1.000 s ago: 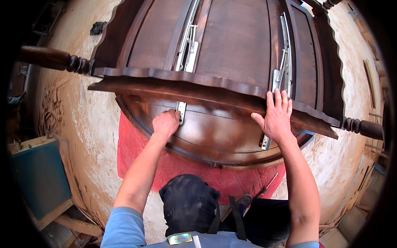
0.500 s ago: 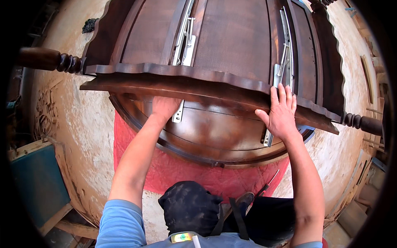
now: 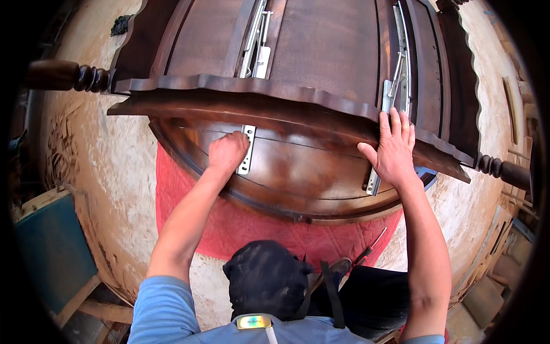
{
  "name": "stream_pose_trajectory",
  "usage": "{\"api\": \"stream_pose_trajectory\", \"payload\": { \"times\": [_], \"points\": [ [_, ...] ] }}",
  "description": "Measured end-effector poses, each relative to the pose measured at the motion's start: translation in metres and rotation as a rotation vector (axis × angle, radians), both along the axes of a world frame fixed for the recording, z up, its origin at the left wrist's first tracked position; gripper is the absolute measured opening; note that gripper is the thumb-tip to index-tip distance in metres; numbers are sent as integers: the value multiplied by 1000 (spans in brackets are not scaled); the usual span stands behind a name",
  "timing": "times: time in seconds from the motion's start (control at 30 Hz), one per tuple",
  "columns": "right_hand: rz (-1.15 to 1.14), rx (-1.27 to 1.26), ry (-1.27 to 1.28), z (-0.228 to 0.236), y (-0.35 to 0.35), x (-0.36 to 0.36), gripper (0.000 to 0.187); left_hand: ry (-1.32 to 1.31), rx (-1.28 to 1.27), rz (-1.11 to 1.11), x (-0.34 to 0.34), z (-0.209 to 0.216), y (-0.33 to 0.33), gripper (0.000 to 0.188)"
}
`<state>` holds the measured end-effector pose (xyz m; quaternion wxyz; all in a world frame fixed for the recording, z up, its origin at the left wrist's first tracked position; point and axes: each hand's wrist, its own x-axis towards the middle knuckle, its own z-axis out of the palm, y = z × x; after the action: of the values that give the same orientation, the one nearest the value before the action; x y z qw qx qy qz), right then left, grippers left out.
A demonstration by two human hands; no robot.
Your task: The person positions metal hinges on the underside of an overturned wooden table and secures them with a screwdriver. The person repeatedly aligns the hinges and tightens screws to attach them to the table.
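A dark brown wooden piece of furniture with a scalloped apron (image 3: 258, 89) lies in front of me, its underside showing. Below the apron is a curved, glossy wooden panel (image 3: 309, 166). My left hand (image 3: 227, 152) is closed at the edge of a perforated metal slide rail (image 3: 245, 163) that sticks out under the apron; its fingertips are hidden. On the right, my right hand (image 3: 392, 146) lies flat over the apron, fingers pointing away and thumb spread. It rests above a second metal rail (image 3: 373, 184), with a hinged metal mechanism (image 3: 400, 74) beyond its fingertips.
Turned wooden legs (image 3: 74, 75) jut out at both sides. A red quilted cloth (image 3: 286, 238) lies beneath the panel. A screwdriver-like tool (image 3: 369, 249) is near my foot. Further left stands a blue-green panel (image 3: 54, 252); wood pieces (image 3: 510, 112) lie at the far right.
My left hand has come out from under the apron toward me, and more of the left rail shows below the edge. My right hand stays in place on the apron.
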<state>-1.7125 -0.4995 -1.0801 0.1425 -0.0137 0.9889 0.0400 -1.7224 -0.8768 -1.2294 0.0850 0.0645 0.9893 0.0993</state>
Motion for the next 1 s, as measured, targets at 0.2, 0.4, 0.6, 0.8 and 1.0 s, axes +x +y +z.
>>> {"api": "stream_pose_trajectory", "payload": {
  "times": [0.2,0.4,0.6,0.8,1.0],
  "points": [
    [3,-19,4,-1,-1,0,95,-73,-28,19,-3,1,-1,37],
    [-7,-48,28,0,1,-1,93,-101,-52,-26,-4,2,-1,40],
    [-6,-81,48,-2,3,3,95,-164,-117,-103,-14,-1,-8,41],
    [-21,-87,47,0,2,2,93,-228,-132,-71,-23,9,2,44],
    [-17,-79,64,-2,2,1,92,-203,-145,4,-23,7,10,44]
  ]
}}
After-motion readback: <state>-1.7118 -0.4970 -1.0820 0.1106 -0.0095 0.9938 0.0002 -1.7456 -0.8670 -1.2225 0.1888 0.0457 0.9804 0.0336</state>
